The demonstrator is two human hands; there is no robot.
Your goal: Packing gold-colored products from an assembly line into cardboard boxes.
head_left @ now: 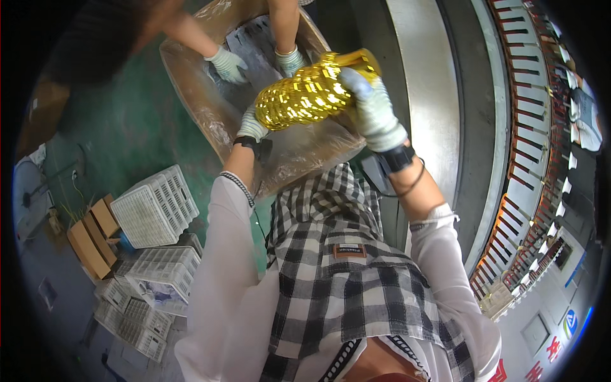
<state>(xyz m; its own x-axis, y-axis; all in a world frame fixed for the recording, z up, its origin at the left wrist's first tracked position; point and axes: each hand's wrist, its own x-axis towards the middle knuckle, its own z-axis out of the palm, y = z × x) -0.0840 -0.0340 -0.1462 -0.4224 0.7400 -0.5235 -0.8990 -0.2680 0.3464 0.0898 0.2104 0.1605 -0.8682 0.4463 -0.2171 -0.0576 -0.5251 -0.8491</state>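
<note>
A long bundle of shiny gold pieces [304, 95], stacked like rings or cups, is held up between my two gloved hands. My left hand [252, 125] closes round its lower left end, the fingers partly hidden behind it. At the upper right end my right hand [377, 118] wraps the bundle, slightly blurred. Beneath it stands a large cardboard box [191, 105] lined with clear plastic. Inside the box, a co-worker's gloved hands [227, 65] are at a grey, flat-looking item [251, 46] that I cannot make out further.
To my right runs a metal ledge [429, 83], with a rack of dark, evenly spaced bars [525, 108] beyond. White plastic crates [156, 207] are stacked at lower left, next to brown cardboard pieces [92, 242]. The co-worker leans in from the upper left over the green floor [121, 127].
</note>
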